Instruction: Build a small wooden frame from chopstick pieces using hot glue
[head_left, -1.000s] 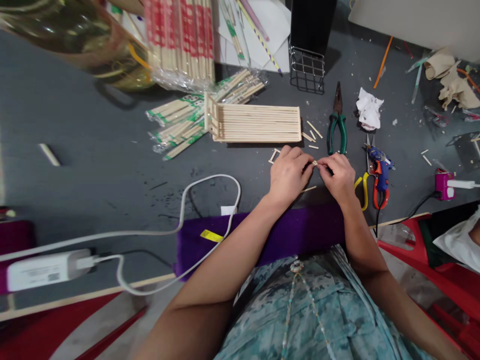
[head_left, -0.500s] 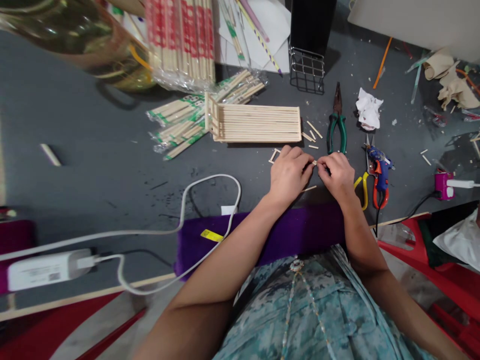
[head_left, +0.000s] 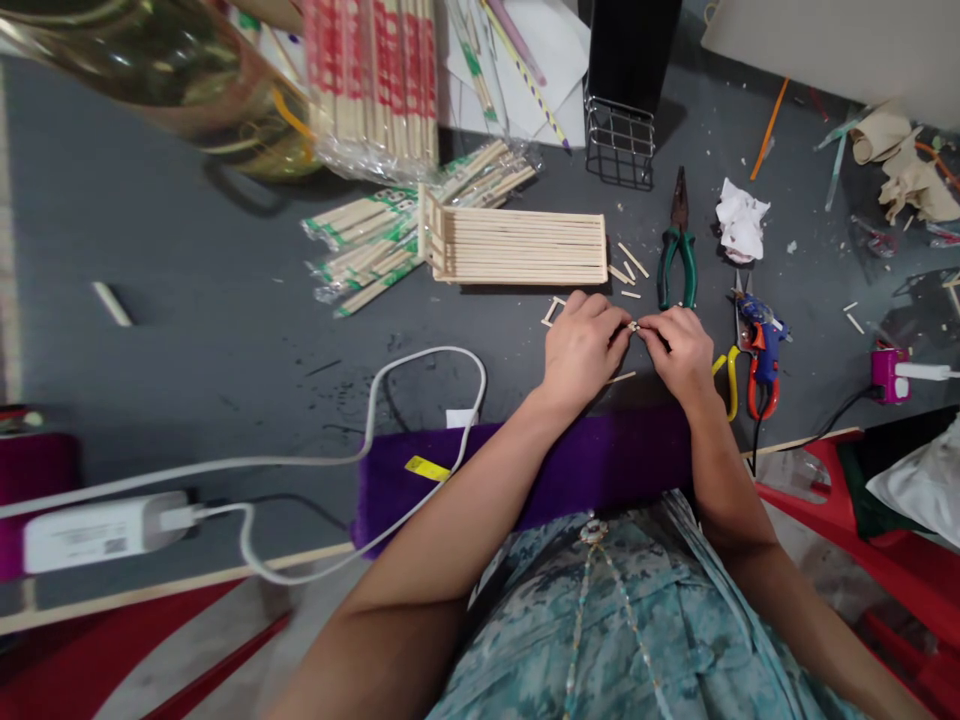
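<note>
Fingertips together, my left hand (head_left: 581,345) and my right hand (head_left: 679,350) pinch a small pale wooden stick piece (head_left: 634,326) between them; most of it is hidden by the fingers. Just beyond lies a miniature bed-like frame (head_left: 525,245) of chopstick lengths, with an upright end at its left. Beside my left hand a little stick frame (head_left: 553,310) shows partly. Several short cut sticks (head_left: 626,268) lie off the larger frame's right end. Green-handled pliers (head_left: 678,250) rest beyond my right hand.
Wrapped chopsticks (head_left: 375,225) and a larger red-printed pack (head_left: 373,90) lie at the back left. A blue glue gun (head_left: 765,340) lies by yellow-and-red-handled tools at right. A white cable (head_left: 375,400) loops over the desk and a purple cloth (head_left: 615,450). Crumpled paper (head_left: 741,220) sits near the pliers.
The whole view has shifted slightly, so things appear a little farther right. Both hands keep nearly the same pinch at the same place.
</note>
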